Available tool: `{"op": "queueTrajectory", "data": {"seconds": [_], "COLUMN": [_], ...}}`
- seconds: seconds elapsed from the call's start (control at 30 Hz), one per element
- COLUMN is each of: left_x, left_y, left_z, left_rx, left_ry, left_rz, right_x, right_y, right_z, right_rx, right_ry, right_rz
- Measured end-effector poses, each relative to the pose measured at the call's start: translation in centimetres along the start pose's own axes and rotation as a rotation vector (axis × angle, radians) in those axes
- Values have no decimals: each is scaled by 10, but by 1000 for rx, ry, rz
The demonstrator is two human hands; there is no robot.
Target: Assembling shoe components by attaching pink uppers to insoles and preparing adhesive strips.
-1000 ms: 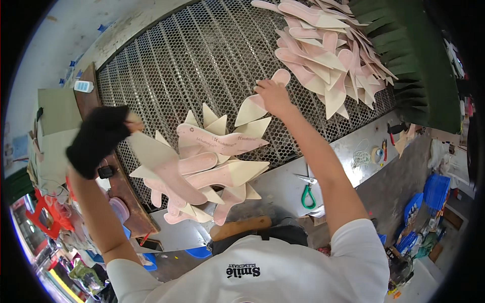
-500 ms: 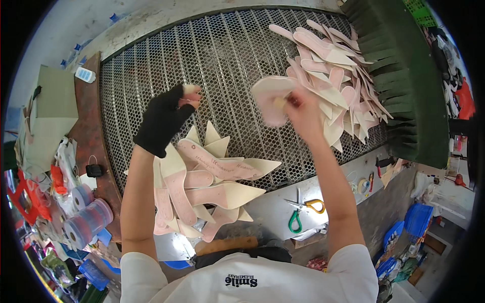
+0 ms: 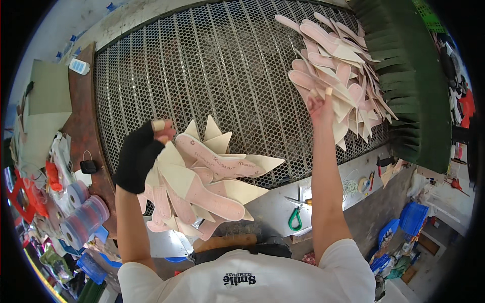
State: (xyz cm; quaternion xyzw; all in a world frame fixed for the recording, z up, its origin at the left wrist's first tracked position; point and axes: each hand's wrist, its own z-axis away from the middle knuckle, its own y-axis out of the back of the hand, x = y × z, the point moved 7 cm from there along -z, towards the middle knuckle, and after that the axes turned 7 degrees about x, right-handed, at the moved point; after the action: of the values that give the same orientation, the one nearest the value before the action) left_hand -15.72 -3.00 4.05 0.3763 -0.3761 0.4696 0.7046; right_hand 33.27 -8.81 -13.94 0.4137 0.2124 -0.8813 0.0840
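Some risk of the topmost insole [image 3: 216, 199] sliding off the smaller heap [image 3: 184, 204], at lower centre-left of the frame: laid aslant over uneven layers, with a rounded pink heel at lower right, so probably easy to dislodge if bumped by the left hand [image 3: 141, 155]. Possible snagging as well, with pointed cream toes fanned out close to the black fingerless glove [image 3: 132, 164]; cause, most likely, a sleeve-like drag of the knitted edge across those tips.

At upper right, a likelier trouble: thin insoles overlapped tightly in the larger heap [image 3: 348, 65], perhaps two lifted together after a careless pinch, or a small slide down across the honeycomb metal mesh [image 3: 192, 76] after a pull from low in the stack. Perhaps also bent or scuffed toes against the dark green fringed curtain [image 3: 404, 101], if pushed farther right.

Now for the fingers. On the left, loosely bent, with thumb and forefinger just beside a cream toe tip at the upper left of the smaller heap; topmost insole below and to the right of them. Cannot tell whether touching or lightly pinching.

On the right hand [image 3: 322, 111], raised and slightly parted, with tips at the lower left edge of the larger heap, right up against a pink-heeled insole [image 3: 309, 82]. Cannot tell whether gripping or merely resting there, because of the overlap.
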Motion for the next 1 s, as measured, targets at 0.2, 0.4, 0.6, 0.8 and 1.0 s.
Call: {"op": "queueTrajectory", "data": {"seconds": [0.2, 0.4, 0.6, 0.8, 1.0], "left_x": [-28, -56, -88, -149, -252], "left_y": [49, 75, 84, 79, 70], "left_z": [68, 122, 183, 230, 288], "left_rx": [60, 182, 316, 526, 578], "left_ry": [-50, 77, -33, -70, -549], "left_rz": [-23, -19, -1, 44, -24], "right_x": [-95, -89, 19, 83, 67], "right_y": [-50, -20, 64, 185, 222], "right_z": [-33, 4, 189, 261, 274], "right_rx": [-120, -309, -531, -443, -389], "right_ry": [94, -16, 38, 117, 569], "right_rz": [80, 375, 950, 901, 920]}}
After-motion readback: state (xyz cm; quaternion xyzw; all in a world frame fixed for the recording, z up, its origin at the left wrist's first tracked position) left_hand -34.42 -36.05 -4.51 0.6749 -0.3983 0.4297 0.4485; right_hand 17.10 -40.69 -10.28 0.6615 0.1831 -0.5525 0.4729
